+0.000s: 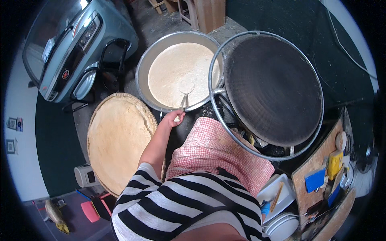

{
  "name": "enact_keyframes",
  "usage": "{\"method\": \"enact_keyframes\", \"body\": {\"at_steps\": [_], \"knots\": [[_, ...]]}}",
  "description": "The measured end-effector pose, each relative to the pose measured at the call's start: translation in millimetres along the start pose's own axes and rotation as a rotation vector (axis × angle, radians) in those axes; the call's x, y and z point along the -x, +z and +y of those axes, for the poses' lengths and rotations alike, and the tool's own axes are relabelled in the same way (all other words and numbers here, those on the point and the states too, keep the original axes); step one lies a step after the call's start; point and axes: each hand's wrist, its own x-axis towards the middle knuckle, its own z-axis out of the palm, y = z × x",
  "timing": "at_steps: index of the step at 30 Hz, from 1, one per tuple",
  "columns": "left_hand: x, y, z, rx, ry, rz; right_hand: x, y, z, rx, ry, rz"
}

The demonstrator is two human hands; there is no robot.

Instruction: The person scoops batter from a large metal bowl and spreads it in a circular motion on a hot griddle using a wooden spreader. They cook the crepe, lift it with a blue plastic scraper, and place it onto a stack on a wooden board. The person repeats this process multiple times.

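Grey flr (165, 25); lg pot (142, 78) set by griddle (277, 90).
Pale mix (169, 66) held w/in; ladle (185, 96) clasped by L grip (175, 118); R grip (265, 208) can't be told.

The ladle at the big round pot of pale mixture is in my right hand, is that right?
Not quite: the head view shows your left hand holding the ladle. It is indeed at the big round pot of pale mixture.

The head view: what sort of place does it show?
Probably a small flatbread workshop: there is a wide metal basin of pale batter, a big black griddle and what looks like a pile of large round flatbreads.
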Motion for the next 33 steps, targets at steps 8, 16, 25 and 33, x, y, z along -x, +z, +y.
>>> {"method": "enact_keyframes", "body": {"at_steps": [8, 16, 25, 33], "knots": [[-16.8, 42.5, 17.4, 0.183, -0.031, -0.169, -5.4, -13.2, 13.6, -0.121, 0.081, 0.036], [87.6, 24.5, 36.8, -1.148, 0.696, 0.219, -6.6, -29.7, 10.3, 0.092, 0.126, -0.029], [-7.3, 65.8, 21.1, -1.352, 0.553, 0.367, -7.5, -34.6, -6.0, 0.113, 0.12, 0.026], [31.0, 12.5, 49.2, -0.809, 0.587, 0.032, 10.6, -36.2, -12.3, 0.044, 0.101, -0.089]]}}
